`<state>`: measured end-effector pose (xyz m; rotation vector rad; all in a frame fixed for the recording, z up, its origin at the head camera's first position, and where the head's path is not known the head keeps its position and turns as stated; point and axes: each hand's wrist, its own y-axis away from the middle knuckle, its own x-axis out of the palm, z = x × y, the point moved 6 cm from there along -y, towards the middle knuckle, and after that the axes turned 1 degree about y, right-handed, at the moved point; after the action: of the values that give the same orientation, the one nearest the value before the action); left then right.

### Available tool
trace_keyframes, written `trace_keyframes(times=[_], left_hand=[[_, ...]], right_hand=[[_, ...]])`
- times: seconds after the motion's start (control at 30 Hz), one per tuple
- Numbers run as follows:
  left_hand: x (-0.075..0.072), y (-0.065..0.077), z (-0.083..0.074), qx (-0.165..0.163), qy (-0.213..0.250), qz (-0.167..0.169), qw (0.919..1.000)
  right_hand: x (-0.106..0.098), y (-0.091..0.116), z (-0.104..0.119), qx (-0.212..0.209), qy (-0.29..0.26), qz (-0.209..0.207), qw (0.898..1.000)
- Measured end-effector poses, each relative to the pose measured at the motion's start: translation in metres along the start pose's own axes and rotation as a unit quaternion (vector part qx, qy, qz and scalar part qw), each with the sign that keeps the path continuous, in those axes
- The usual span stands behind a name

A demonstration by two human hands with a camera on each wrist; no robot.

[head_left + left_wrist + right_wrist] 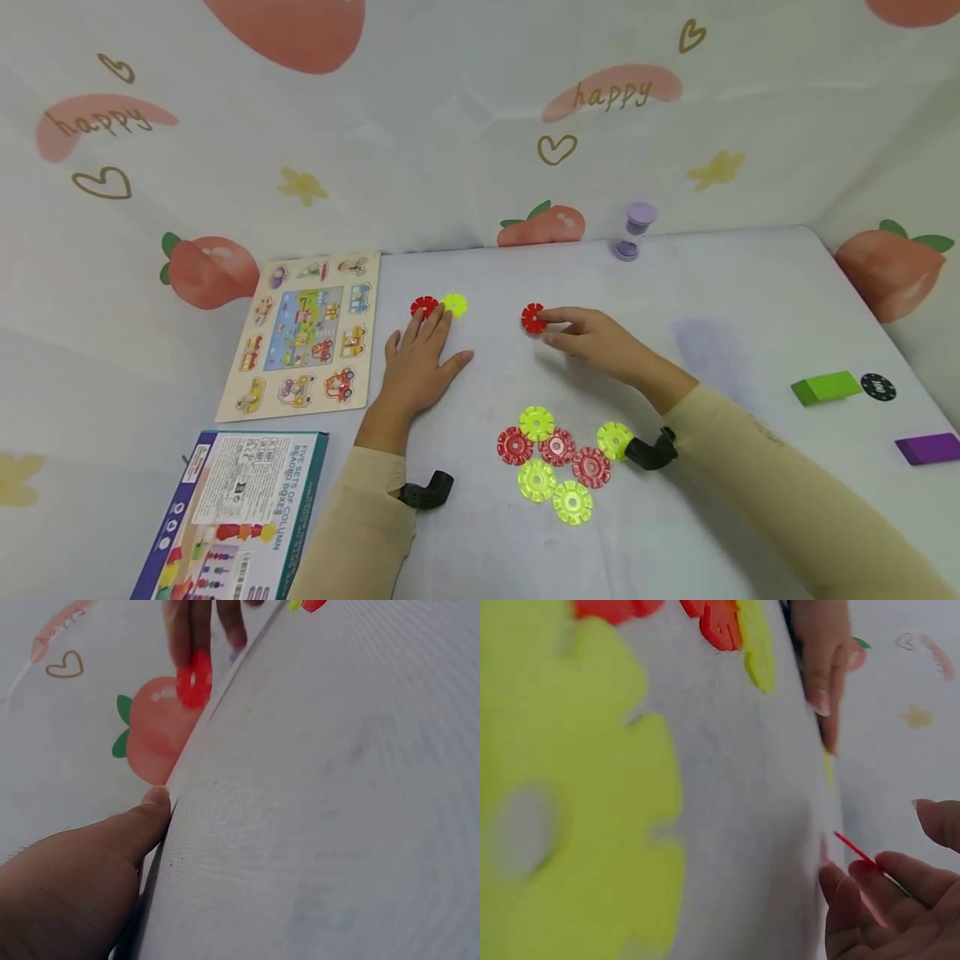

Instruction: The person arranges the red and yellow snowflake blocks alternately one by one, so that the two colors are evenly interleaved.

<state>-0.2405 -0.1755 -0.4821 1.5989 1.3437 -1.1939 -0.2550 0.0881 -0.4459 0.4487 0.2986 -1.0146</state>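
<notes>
My right hand (600,342) pinches a red notched interlocking disc (533,318) by its edge, above the table; in the right wrist view this disc (855,850) appears nearly edge-on at the fingers. To the left, my left hand (420,371) lies with fingers stretched out and thumb spread. Its fingertips touch or partly cover a second red disc (423,307) and a yellow disc (454,305), which lie side by side. Nearer me is a loose group of yellow (537,481) and red discs (592,467), some overlapping. One yellow disc (613,439) is by the right wrist camera.
A wooden picture puzzle board (360,287) and a printed box (247,483) lie at left. A purple hourglass (636,231) stands at the back. On the right are a green block (827,387), a black round chip (878,387) and a purple block (928,448).
</notes>
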Motion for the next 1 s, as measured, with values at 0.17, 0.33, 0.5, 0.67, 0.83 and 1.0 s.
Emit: trace_keyframes(times=[0.17, 0.33, 0.5, 0.67, 0.83, 1.0], left_hand=[[0.0, 0.0, 0.002, -0.007, 0.0, -0.001, 1.0], [0.0, -0.002, 0.004, -0.012, -0.001, -0.003, 0.9999], [0.0, -0.002, 0.006, -0.015, -0.006, -0.001, 0.9999], [-0.002, -0.002, 0.009, -0.019, -0.006, 0.0, 0.9998], [0.0, -0.002, 0.01, -0.018, -0.007, 0.003, 0.9998], [0.0, -0.003, 0.007, -0.013, 0.0, 0.002, 0.9999]], right_hand=[[0.026, -0.035, 0.012, 0.006, 0.022, 0.036, 0.999], [0.035, -0.049, 0.026, -0.019, 0.139, 0.019, 0.99], [0.04, -0.051, 0.031, -0.054, 0.368, 0.032, 0.928], [0.048, -0.059, 0.029, -0.067, 0.449, 0.079, 0.888], [0.055, -0.072, 0.035, -0.072, 0.433, 0.098, 0.893], [0.06, -0.08, 0.04, -0.072, 0.438, 0.107, 0.89]])
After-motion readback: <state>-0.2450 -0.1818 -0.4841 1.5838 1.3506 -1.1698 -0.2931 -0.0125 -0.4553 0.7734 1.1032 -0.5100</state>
